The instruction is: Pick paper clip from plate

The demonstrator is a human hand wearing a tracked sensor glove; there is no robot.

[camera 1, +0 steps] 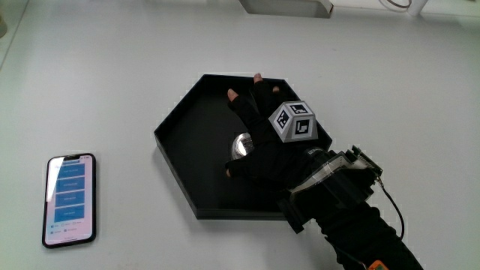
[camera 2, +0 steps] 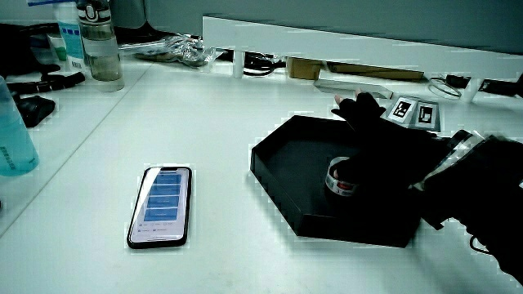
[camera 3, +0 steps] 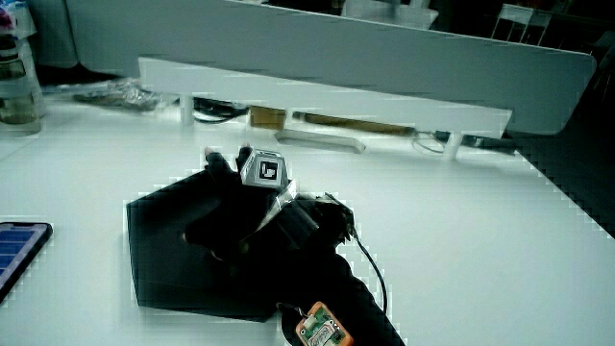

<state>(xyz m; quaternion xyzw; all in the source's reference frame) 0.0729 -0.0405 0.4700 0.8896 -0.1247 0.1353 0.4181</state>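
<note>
A black hexagonal plate (camera 1: 180,161) with raised walls sits on the white table (camera 1: 112,82), and the hand (camera 1: 262,142) lies inside it, its fingers (camera 1: 244,101) stretched loosely toward the wall farthest from the person, gripping nothing I can see. The patterned cube (camera 1: 292,120) rides on its back. Just beside the palm, on the plate's floor, rests 1 small round silvery object (camera 1: 241,144); in a side view (camera 2: 339,178) it reads as a short ring with a red band. I cannot tell whether this is the paper clip, and no other clip shows in the plate.

A smartphone (camera 1: 71,199) with a lit screen lies flat on the table, well apart from the plate and nearer the person's edge. Bare table lies between them. A water bottle (camera 2: 100,45) stands near the low partition (camera 2: 343,45).
</note>
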